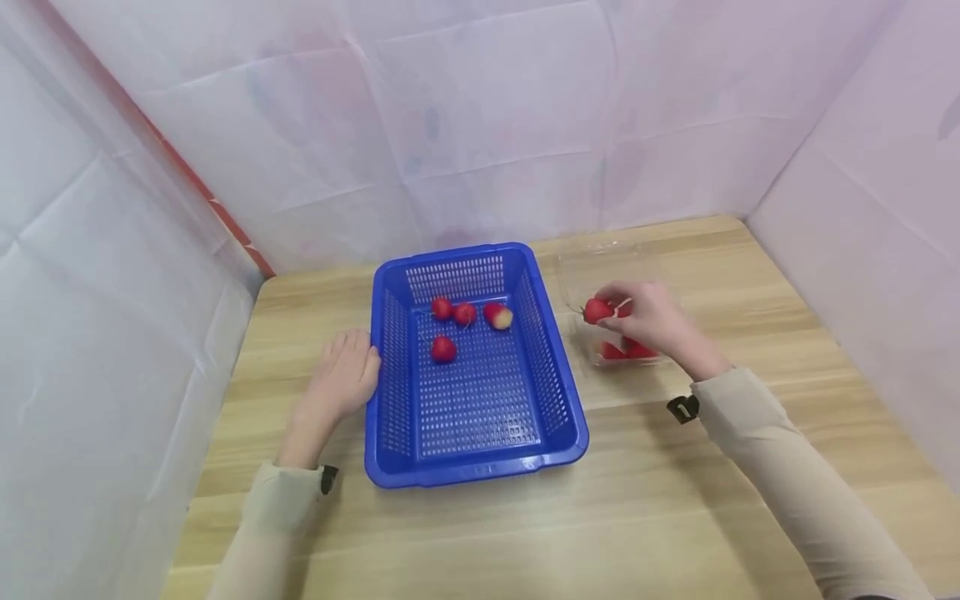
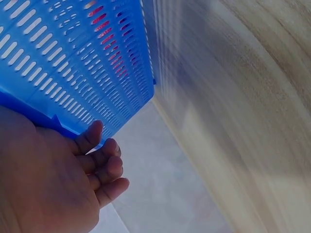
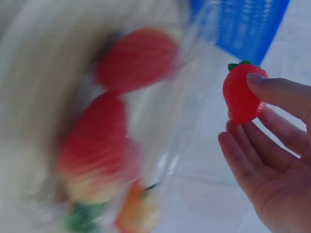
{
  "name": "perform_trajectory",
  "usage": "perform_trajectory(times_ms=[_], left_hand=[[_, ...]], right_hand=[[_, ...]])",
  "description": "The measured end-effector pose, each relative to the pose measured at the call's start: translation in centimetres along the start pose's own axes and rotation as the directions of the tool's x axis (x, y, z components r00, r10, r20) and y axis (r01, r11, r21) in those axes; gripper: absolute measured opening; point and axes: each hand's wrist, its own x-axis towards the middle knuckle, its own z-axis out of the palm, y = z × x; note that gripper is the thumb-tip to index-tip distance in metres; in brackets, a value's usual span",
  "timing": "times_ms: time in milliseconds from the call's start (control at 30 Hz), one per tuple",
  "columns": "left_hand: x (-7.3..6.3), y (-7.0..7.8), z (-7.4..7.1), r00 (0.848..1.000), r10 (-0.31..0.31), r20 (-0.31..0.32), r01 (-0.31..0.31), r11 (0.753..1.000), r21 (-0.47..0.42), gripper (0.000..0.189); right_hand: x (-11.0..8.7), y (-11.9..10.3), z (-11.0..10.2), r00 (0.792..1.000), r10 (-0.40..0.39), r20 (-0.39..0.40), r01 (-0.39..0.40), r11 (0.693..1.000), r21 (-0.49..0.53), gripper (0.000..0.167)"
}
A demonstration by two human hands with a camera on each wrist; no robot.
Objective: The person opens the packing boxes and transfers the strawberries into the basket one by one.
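Observation:
My right hand (image 1: 651, 318) pinches a red strawberry (image 3: 244, 92) with green leaves between thumb and fingers, above a clear plastic box (image 1: 600, 262). Inside that box lie more red fruits (image 1: 637, 348), blurred in the right wrist view; one piece there is yellow and orange with a dark stem. A blue perforated basket (image 1: 476, 477) stands to the left of the box. Three round red fruits (image 1: 443, 349) and a red one with a pale end (image 1: 498, 316) lie in it. My left hand (image 1: 347, 375) rests against the basket's left rim, its fingers loosely extended.
The basket and box stand on a wood-grain table (image 1: 637, 517). Pale sheeting (image 1: 487, 108) rises behind the table and along both sides. A red strip (image 1: 180, 171) runs down the sheeting's left corner.

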Motion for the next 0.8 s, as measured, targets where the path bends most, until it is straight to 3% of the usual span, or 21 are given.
perform_trajectory(times_ms=[367,567,800], left_hand=[[-0.3,0.1,0.5,0.999,0.012,-0.036,-0.012,1.000,-0.006,0.024],[-0.2,-0.1,0.5,0.999,0.011,-0.038,-0.011,1.000,-0.006,0.025],[0.0,0.1,0.2,1.000,0.002,-0.029,-0.002,1.000,-0.008,0.026]], right_hand=[[2.0,-5.1,-0.2,0.991,-0.050,-0.125,0.050,0.999,-0.001,0.026],[3.2,-7.7,1.3,0.995,-0.065,-0.071,0.068,0.997,0.045,0.027],[4.4,-9.4,3.0,0.989,-0.148,0.023,0.147,0.988,0.053,0.024]])
